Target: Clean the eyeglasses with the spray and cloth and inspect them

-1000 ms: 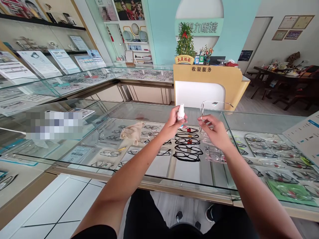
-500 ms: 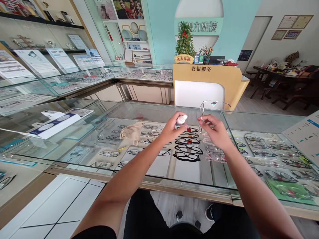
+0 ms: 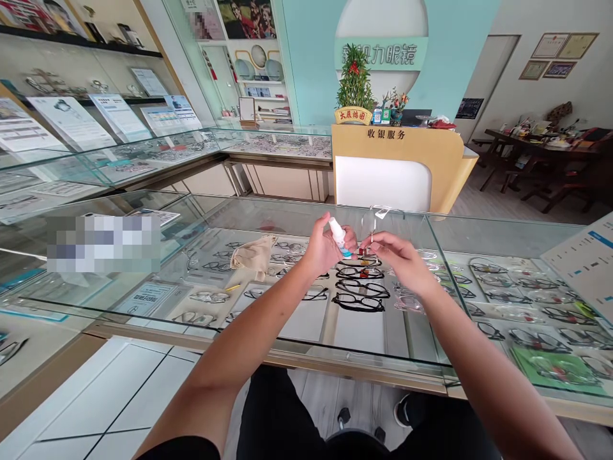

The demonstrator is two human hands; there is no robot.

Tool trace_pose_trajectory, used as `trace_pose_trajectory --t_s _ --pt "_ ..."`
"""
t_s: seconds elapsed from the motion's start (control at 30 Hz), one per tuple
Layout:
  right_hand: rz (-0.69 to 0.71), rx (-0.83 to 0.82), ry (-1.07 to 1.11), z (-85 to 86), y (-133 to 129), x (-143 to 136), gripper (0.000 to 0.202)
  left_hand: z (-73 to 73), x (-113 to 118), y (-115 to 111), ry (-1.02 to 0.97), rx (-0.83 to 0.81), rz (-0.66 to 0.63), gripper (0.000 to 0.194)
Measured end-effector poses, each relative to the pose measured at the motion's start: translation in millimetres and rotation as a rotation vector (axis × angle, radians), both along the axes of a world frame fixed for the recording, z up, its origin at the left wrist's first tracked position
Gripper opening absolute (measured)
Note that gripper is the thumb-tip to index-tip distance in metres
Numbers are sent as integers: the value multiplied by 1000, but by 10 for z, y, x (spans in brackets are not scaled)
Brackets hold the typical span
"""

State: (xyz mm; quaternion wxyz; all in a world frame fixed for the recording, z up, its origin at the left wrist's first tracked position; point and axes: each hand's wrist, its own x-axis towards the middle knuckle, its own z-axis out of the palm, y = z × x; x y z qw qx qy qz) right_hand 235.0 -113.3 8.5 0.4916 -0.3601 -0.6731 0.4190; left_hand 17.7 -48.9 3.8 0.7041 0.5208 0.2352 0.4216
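Note:
A small white spray bottle (image 3: 338, 234) with a blue band low on its label stands nearly upright in my left hand (image 3: 322, 248), whose fingers wrap round it. My right hand (image 3: 398, 257) pinches a thin-framed pair of glasses (image 3: 372, 223), with a white tag near the top. The glasses are just right of the bottle, over the glass counter. Beneath the hands, under the glass, lies a column of black-framed glasses (image 3: 360, 301). A crumpled beige cloth (image 3: 253, 255) rests to the left of my left hand.
The glass display counter (image 3: 297, 348) spans the space before me, with several more frames (image 3: 541, 295) at the right. A white printed sign (image 3: 587, 262) stands at the right edge. Beyond is a wooden cashier desk (image 3: 450, 169) with a potted plant (image 3: 354, 80).
The spray bottle has turned from tilted to nearly upright in my left hand. My right hand has moved left and slightly down with the glasses, closer to the bottle.

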Motion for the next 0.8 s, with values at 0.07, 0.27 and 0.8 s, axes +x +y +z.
trace_pose_trajectory --t_s 0.07,0.27,0.8 --pt "55 -25 27 -2 -26 -46 42 -15 -17 8 -8 -23 -37 91" --pt "61 -46 31 20 -63 -70 45 -38 -75 36 -15 8 -89 92" --pt "112 -59 32 -20 -76 -144 47 -237 23 92 358 444 289 76"
